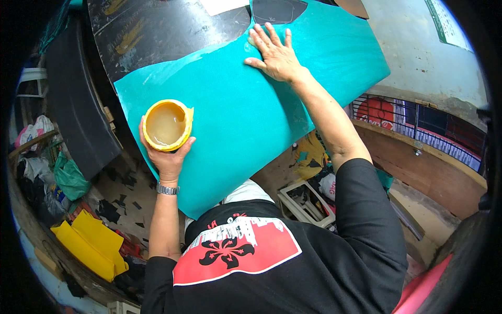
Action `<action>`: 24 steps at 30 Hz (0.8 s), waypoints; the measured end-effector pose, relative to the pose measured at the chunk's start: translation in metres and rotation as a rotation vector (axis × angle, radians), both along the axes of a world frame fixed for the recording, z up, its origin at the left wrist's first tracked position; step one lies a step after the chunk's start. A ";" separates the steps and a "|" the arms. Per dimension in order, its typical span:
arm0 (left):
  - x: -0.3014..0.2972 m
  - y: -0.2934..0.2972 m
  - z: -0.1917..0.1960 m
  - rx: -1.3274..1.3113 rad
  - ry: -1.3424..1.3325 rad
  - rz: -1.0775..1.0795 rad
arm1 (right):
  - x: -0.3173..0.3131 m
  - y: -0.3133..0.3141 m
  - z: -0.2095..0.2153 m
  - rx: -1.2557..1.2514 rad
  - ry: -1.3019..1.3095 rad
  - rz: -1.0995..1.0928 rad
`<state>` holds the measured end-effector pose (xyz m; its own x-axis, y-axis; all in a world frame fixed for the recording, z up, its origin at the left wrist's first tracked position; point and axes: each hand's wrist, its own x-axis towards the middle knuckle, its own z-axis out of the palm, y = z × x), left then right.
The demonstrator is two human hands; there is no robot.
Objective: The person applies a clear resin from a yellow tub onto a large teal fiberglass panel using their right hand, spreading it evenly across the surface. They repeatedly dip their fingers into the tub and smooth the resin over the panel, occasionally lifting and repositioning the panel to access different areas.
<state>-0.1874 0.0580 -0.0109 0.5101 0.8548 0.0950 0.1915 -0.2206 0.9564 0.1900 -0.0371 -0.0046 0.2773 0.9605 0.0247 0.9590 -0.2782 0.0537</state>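
A large teal sheet [225,99] covers much of the dark table and hangs over its near edge against my body. My left hand [168,163] is wrapped round a yellow tub [191,116], which holds a cloudy, pale tan liquid. The tub is above the left part of the sheet; whether it rests there is hard to tell. On the sheet's far part lies my right hand [277,58], palm down with fingers spread. Just beyond its fingertips is a dark cut piece [278,11] with faint pale marks. A whitish wet-looking smear shows beside the right thumb.
Bare black tabletop [172,36] shows at the far left, with a white paper [224,5] at its back edge. A yellow sheet [91,243], bags and scraps lie on the floor to the left. A beige crate [306,204] stands below the table, right of my legs.
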 end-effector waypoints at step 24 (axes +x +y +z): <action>-0.096 -0.053 0.009 -0.097 -0.202 -0.233 | -0.207 0.083 -0.001 0.041 0.195 0.097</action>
<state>-0.2839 0.0054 -0.0016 0.6723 0.7274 0.1376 -0.0490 -0.1417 0.9887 -0.0172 0.0455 -0.0060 0.1871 0.9822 0.0189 0.9726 -0.1825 -0.1443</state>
